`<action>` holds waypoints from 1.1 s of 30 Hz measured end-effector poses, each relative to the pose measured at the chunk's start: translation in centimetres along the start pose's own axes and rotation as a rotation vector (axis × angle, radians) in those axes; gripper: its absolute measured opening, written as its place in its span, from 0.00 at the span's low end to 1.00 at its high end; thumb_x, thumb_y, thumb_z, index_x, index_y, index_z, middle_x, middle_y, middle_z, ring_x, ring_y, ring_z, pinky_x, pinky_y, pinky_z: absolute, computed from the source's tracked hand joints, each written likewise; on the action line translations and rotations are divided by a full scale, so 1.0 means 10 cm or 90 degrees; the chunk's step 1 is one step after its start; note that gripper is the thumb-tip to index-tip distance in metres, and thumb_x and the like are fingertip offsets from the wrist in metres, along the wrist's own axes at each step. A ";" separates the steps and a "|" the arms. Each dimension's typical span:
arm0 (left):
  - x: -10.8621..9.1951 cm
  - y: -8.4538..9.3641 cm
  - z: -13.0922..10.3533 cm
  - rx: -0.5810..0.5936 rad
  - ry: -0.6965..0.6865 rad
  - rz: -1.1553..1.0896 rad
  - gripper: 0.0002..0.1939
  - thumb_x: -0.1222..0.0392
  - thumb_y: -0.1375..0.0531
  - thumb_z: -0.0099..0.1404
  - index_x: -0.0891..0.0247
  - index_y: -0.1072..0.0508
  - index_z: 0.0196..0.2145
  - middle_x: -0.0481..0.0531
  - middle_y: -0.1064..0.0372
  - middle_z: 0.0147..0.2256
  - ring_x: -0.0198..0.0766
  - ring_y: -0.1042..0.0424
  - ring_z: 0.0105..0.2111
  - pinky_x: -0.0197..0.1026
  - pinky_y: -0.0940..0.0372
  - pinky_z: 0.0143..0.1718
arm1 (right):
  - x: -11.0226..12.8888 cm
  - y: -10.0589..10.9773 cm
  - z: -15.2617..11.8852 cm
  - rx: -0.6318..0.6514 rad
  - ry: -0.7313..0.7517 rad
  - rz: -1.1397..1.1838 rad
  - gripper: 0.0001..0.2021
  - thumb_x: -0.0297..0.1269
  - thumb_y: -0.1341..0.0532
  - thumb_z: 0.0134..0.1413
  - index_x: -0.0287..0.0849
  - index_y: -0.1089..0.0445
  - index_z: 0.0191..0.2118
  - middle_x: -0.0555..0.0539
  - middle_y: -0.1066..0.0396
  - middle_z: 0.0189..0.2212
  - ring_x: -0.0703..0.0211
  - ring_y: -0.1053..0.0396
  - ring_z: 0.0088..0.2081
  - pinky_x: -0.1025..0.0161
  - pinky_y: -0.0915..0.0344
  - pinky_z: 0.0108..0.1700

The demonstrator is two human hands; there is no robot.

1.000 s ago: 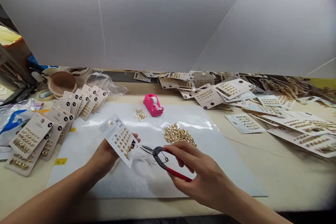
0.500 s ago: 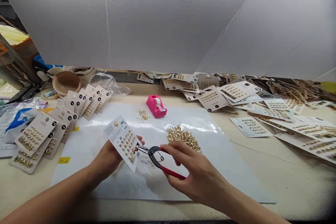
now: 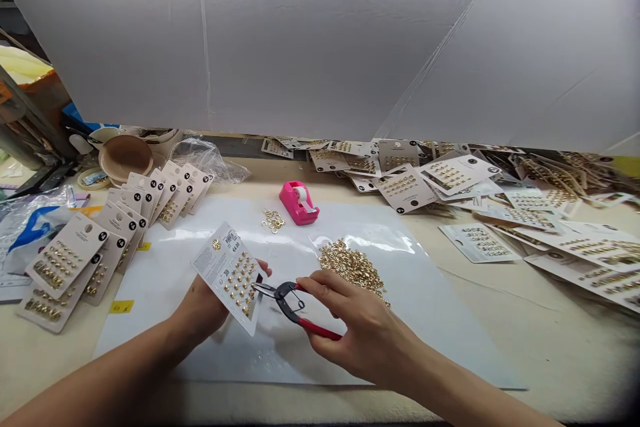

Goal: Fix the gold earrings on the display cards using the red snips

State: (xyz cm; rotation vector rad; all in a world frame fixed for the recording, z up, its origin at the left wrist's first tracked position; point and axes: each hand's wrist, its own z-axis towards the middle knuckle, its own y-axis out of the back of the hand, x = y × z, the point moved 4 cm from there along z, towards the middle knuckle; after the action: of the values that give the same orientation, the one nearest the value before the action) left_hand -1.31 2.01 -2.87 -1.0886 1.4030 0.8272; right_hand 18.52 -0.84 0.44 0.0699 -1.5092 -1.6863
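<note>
Reaching in from the lower left, the person's left hand comes up over the white sheet with the forearm angled toward the middle of the table. Its fingers wrap behind a white earring card, and the thumb tip shows at the card's right edge, so the card is pinched and held tilted, its printed back with the gold studs turned toward the head camera. The card is raised off the sheet, just left of the other hand.

From the lower right comes the right hand, wrist low, fingers curled closed around the red handles of a small pair of pliers. The black head and thin metal tips point left and meet the lower right edge of the card; whether the tips grip a stud I cannot tell. The two hands sit close together, with only the pliers between them.

Just beyond the right hand's knuckles lies a heap of loose gold pieces on the sheet. Farther back stands a pink tape dispenser, with a small cluster of gold rings beside it. To the left, a fanned row of filled cards overlaps along the sheet's edge, and a sprawling pile of cards covers the table's right side.
</note>
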 end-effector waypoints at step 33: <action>-0.06 0.02 0.01 -0.110 0.070 0.022 0.19 0.56 0.35 0.51 0.64 0.24 0.41 0.57 0.26 0.45 0.51 0.32 0.50 0.51 0.38 0.52 | -0.96 0.31 -0.01 -0.068 -0.176 -0.333 0.13 0.34 0.50 0.59 0.41 0.28 0.37 0.41 0.29 0.37 0.54 0.33 0.36 0.60 0.37 0.36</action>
State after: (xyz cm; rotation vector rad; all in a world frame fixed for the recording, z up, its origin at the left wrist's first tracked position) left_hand -1.53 2.28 -2.29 -1.2615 1.4665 0.9398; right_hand 26.42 5.17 -1.57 0.1944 -1.6973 -2.2648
